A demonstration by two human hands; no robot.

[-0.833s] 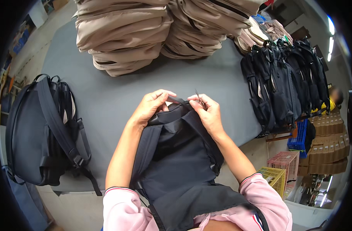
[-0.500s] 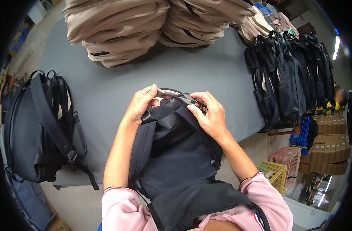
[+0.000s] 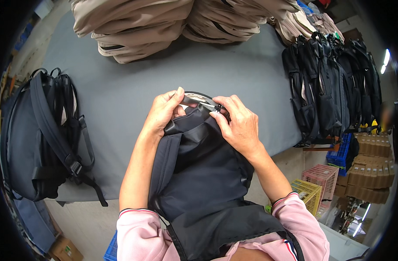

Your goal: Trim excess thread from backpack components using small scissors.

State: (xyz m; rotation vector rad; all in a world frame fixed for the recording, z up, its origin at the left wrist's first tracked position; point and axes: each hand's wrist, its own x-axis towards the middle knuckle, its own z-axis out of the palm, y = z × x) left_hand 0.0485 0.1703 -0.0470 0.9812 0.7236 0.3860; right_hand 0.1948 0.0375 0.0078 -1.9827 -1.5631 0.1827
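A black backpack (image 3: pixel 194 169) lies against my front, its top end over the near edge of the grey table. My left hand (image 3: pixel 165 112) is closed on the backpack's top edge, thumb up, and holds a band of the rim where pale lining shows. In the fingers of my right hand (image 3: pixel 239 124) is a small pair of thread snips (image 3: pixel 211 105), with pointed metal blades and a dark handle. The blades point left along the rim, close to my left fingertips. My right fingers partly hide the handle.
Another black backpack (image 3: pixel 46 135) stands at the table's left end. Beige bags (image 3: pixel 138 26) are piled at the far side of the grey table (image 3: pixel 120 82). Several black backpacks (image 3: pixel 323 91) stand in a row at the right. Below them are yellow (image 3: pixel 307 193) and pink crates (image 3: pixel 321 176).
The snips' blades show more along the rim, and both hands have shifted slightly to the right with the backpack's top. The whole view has also moved a little.
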